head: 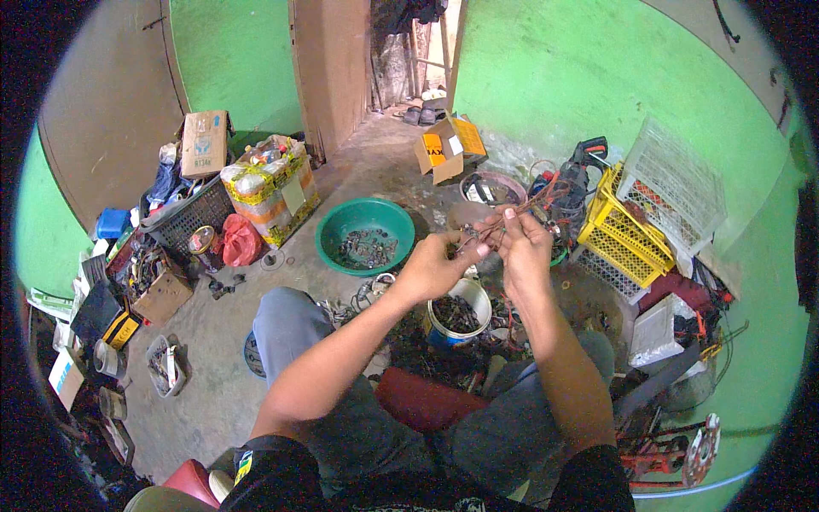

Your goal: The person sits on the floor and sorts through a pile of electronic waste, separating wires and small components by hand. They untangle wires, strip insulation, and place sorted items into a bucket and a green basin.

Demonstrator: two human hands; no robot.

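Note:
A bundle of thin reddish-brown wires [534, 203] is pinched in my right hand [521, 240], with its strands trailing up and to the right. My left hand [441, 259] meets it from the left, thumb and fingers closed on the wires' near ends, where small dark and metallic bits [470, 232] show. Fingers hide part of the bundle. Below the hands, between my knees, stands a white bucket [484, 313] holding dark small pieces. Left of them on the floor sits a green plastic basin [325, 246] with small parts scattered over its bottom.
Yellow plastic crates [624, 240] and a white crate [678, 185] lean at the right wall. An opened cardboard box [435, 163] lies near the doorway. To the left are a taped package [269, 205], a red plastic bag [242, 240] and a dark basket [192, 221]. Tangled cables surround the bucket.

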